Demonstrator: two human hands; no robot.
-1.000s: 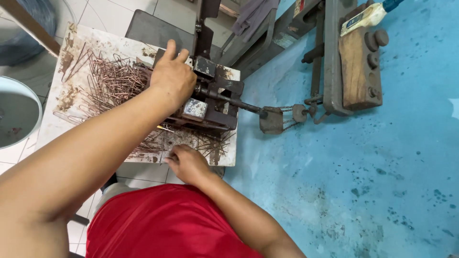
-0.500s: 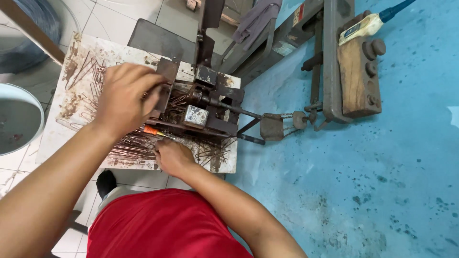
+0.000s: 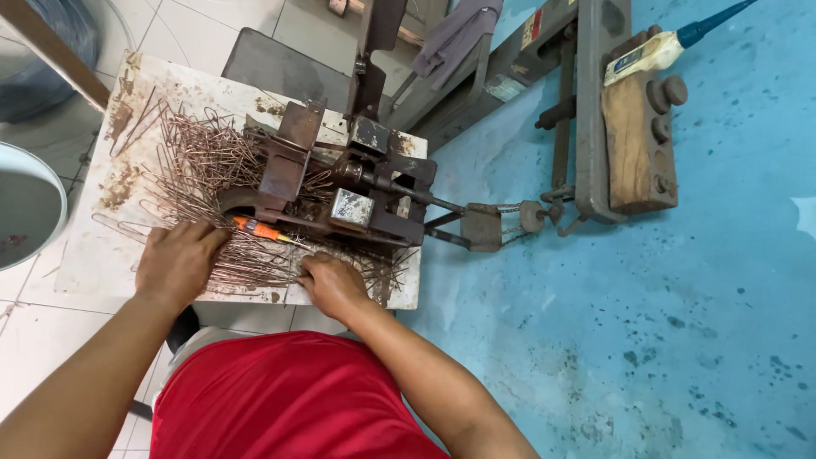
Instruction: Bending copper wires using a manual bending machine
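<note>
A rusty metal bending machine (image 3: 348, 191) stands on a stained white board (image 3: 93, 255). Around it lie several bent copper-coloured wire pieces (image 3: 200, 157) in a pile. My left hand (image 3: 180, 259) rests on straight wires (image 3: 255, 265) at the board's near edge, next to an orange-handled tool (image 3: 259, 229). My right hand (image 3: 333, 282) presses on wires just in front of the machine, fingers curled over them. Whether either hand actually grips wire is hidden under the fingers.
A linkage and chain (image 3: 501, 217) run from the machine to a metal pedal frame with a wooden block (image 3: 633, 140) on the blue floor (image 3: 663, 323). A round grey basin (image 3: 25, 204) sits at the left. I wear red (image 3: 280, 399).
My left hand has come off the machine's top, swept left over the wire pile, and dropped to the board's near edge. My right hand stayed in front of the machine.
</note>
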